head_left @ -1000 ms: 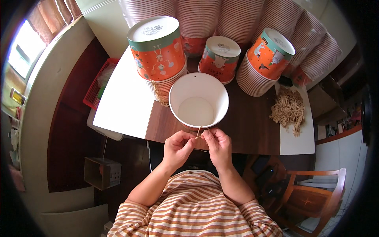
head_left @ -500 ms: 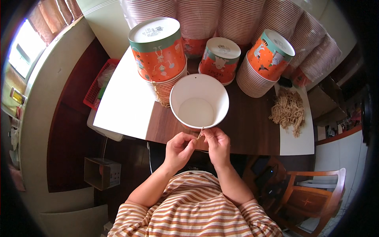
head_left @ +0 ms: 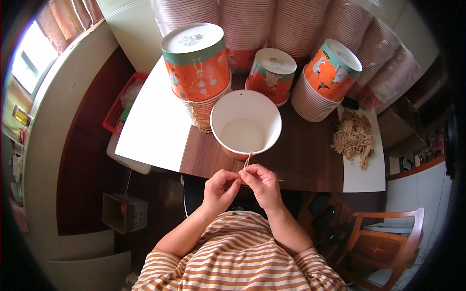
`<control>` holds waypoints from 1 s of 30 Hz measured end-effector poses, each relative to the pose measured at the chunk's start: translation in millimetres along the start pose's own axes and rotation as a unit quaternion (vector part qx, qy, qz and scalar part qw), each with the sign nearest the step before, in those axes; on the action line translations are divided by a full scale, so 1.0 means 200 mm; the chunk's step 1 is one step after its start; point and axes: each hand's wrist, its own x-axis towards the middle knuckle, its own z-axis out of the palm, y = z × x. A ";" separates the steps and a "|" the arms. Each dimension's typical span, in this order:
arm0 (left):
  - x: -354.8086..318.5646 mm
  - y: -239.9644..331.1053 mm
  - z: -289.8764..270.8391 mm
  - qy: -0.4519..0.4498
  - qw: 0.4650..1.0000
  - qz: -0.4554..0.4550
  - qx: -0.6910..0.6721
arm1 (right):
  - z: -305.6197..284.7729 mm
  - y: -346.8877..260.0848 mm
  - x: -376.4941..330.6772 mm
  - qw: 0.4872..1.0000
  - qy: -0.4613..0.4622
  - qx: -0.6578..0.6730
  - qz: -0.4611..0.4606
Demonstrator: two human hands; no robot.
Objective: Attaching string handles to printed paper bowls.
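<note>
A white-lined paper bucket (head_left: pixel 245 116) stands mouth up at the table's near edge, its outside orange. From its near rim comes a loop of thin tan cord (head_left: pixel 248 160), which runs down to my fingers. My left hand (head_left: pixel 222 186) pinches the cord, thumb against forefinger. Right beside it, touching, my right hand (head_left: pixel 262 184) grips the cord too, with a loose end sticking out past its fingers. A small hole shows in the bucket's far wall. How the cord is looped between the fingertips is hidden.
Upside-down orange and green buckets stand behind: a left stack (head_left: pixel 194 68), a middle bucket (head_left: pixel 272 77) and a right stack (head_left: pixel 327 72). Plastic-wrapped stacks (head_left: pixel 298 29) line the back. Tan cords lie in a pile (head_left: pixel 357 136) at right. A wooden chair (head_left: pixel 383 247) stands lower right.
Both hands have drawn slightly back from the bucket and come together. The cord loop at the rim now shows longer, and a cord end pokes out right of my right hand.
</note>
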 end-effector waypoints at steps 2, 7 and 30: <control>0.01 0.03 0.00 0.002 0.992 0.074 0.102 | 0.01 -0.01 0.00 1.000 0.015 -0.016 0.000; 0.01 0.03 0.02 0.014 0.987 0.105 0.124 | 0.03 -0.05 0.00 0.999 0.033 -0.024 -0.013; 0.01 -0.11 0.03 -0.036 0.975 0.130 0.179 | 0.07 -0.11 0.16 0.921 0.189 -0.260 -0.218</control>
